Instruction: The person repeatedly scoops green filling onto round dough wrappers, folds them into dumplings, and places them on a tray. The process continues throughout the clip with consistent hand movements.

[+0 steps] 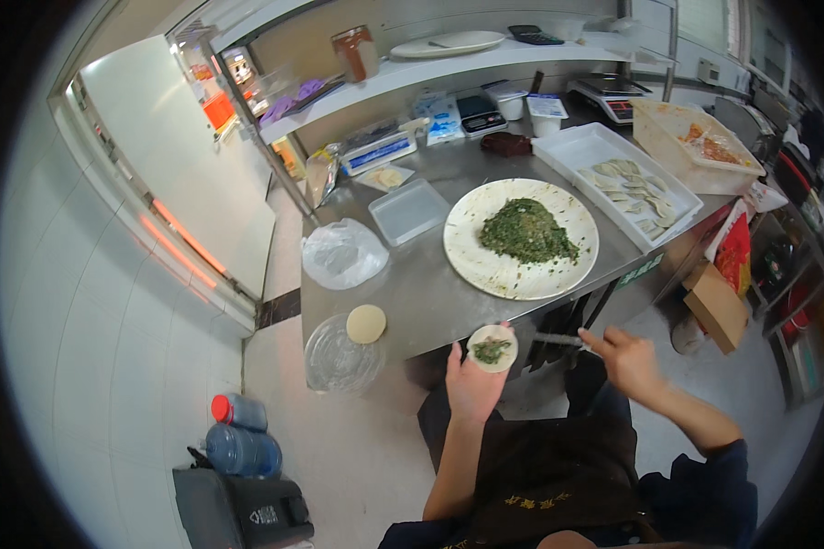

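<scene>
My left hand (477, 388), palm up, holds a round dough wrapper (482, 366) with green minced filling (491, 351) on it, just off the table's near edge. To its right, my right hand (621, 360) grips a thin spatula or knife (556, 338), whose end points left towards the wrapper. Beyond both hands, a large white plate (467, 257) bears a heap of green filling (527, 232). Another round wrapper (367, 324) lies by a clear plastic lid (342, 357) on the table's left. Folded dumplings (635, 189) lie in a white tray (563, 154) at the back right.
On the steel table (422, 305) stand a crumpled plastic bag (344, 254), a clear shallow container (408, 212), a tub with orange food (711, 161) and a kitchen scale (611, 96). A shelf (412, 72) spans the back. Water bottles (244, 449) and a bin (237, 508) stand lower left.
</scene>
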`<action>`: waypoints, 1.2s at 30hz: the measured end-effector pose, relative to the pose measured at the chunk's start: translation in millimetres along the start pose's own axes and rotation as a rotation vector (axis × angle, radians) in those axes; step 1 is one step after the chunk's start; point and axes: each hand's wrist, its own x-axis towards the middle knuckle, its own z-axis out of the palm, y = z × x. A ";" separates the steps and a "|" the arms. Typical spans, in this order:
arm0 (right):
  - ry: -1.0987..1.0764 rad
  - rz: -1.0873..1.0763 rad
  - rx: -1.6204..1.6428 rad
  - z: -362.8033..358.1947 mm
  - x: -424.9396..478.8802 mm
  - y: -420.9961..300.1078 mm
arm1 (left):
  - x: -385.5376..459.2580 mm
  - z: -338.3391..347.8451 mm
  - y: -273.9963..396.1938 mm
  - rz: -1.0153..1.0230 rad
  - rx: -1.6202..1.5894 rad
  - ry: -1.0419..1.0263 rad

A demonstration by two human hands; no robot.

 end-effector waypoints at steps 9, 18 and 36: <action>0.086 0.068 -0.223 2.3 69.0 130.1 | 15.2 2.1 -35.0 -0.212 -0.078 -0.010; -0.102 -0.089 -0.279 14.0 102.2 153.9 | 25.7 -4.4 -40.4 -0.243 0.000 0.018; -0.394 -0.015 0.063 -4.3 115.1 143.8 | 40.0 -10.6 -49.3 -0.207 0.047 0.008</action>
